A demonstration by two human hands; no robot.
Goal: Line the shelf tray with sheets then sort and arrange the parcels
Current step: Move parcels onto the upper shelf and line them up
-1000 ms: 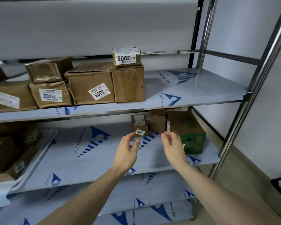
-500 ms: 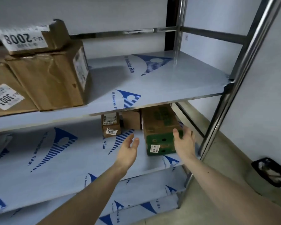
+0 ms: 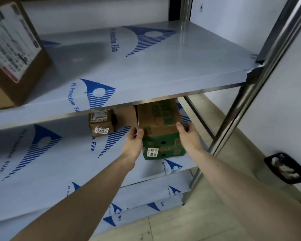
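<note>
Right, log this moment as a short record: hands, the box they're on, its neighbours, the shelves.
left hand: at the left side of the green and brown box, fingers relaxed, grip not yet closed
right hand: at the box's right side, fingers reaching along it
box position: middle shelf, right end, under the upper shelf
neighbours: small box labelled 6003 to the left, plain brown box between them
upper shelf: one large labelled box at far left
shelf covering: blue printed protective film
floor: dark bin at right
</note>
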